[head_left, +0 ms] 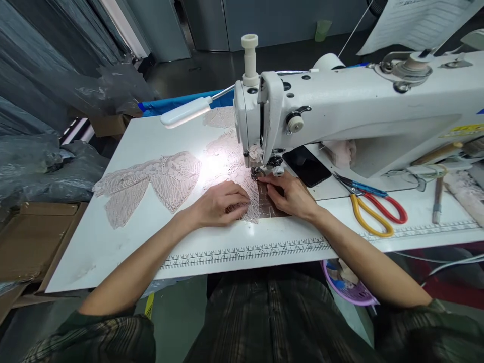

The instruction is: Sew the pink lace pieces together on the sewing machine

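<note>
A white industrial sewing machine (340, 106) stands on a white table (124, 242). Pale pink lace (227, 156) runs under its presser foot (257, 171). My left hand (219, 201) lies on the lace just left of the needle, fingers curled and pressing the fabric down. My right hand (289, 194) rests to the right of the foot, fingers pinched on the lace edge over the brown plate. More lace pieces (159, 181) lie spread to the left.
Scissors with red and yellow handles (374, 206) lie right of my hands. A black phone (308, 169) sits under the machine arm. A gooseneck lamp (185, 112) lights the lace. Cardboard boxes (34, 237) stand on the left. A purple basket (351, 290) hangs below the table.
</note>
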### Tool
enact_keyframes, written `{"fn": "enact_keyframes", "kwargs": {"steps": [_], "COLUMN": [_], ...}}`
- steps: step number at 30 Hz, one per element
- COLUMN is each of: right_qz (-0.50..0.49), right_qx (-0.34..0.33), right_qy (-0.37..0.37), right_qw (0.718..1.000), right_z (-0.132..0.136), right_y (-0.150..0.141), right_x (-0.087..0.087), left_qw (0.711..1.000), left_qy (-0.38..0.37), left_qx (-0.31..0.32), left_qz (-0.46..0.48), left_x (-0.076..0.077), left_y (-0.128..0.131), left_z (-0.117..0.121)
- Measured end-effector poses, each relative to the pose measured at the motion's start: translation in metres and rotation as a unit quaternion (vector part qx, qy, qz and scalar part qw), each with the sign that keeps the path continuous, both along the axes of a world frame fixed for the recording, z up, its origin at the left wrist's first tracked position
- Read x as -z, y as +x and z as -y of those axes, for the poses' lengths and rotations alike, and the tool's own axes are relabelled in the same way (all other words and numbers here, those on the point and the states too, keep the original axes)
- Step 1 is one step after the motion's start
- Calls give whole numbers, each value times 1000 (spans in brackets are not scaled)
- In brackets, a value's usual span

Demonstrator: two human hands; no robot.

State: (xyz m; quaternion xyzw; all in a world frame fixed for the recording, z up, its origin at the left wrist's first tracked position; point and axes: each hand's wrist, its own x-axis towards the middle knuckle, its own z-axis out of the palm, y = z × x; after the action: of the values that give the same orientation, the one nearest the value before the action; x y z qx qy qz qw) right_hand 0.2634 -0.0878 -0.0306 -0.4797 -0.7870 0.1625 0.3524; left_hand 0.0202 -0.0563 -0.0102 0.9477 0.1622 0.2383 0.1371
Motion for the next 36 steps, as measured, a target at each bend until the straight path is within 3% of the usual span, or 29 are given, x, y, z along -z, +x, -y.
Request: {"fn": "enact_keyframes", "kwargs": {"steps": [3, 8, 10, 14, 17, 28, 36], "right_qz": [-50, -80, -86, -79, -33, -14, 2], "right_qx": [17, 31, -8, -165, -207, -239, -154], "right_qy": [-4, -27, -36, -60, -75, -86, -52], "right_qw": [999, 996, 996, 981, 975, 967, 987], "right_z": [-3, -2, 0, 8, 11, 12, 12], "right_y": [0, -2, -2, -5, -8, -9, -16], "right_x": [1, 1, -2, -9, -11, -6, 0], "left_qw": [996, 990, 986, 977, 971, 964, 968], "left_qy": [-82, -141, -159, -185, -201, -236, -203], "left_qx": [19, -28, -53, -107, -128, -125, -131], "left_qz": [10, 0, -4, 7, 18, 14, 65], "left_x": [2, 4, 4, 2, 0, 0, -1], "left_y": [-1, -2, -1, 4, 6, 4, 4], "left_z": [7, 8, 10, 16, 19, 17, 14]}}
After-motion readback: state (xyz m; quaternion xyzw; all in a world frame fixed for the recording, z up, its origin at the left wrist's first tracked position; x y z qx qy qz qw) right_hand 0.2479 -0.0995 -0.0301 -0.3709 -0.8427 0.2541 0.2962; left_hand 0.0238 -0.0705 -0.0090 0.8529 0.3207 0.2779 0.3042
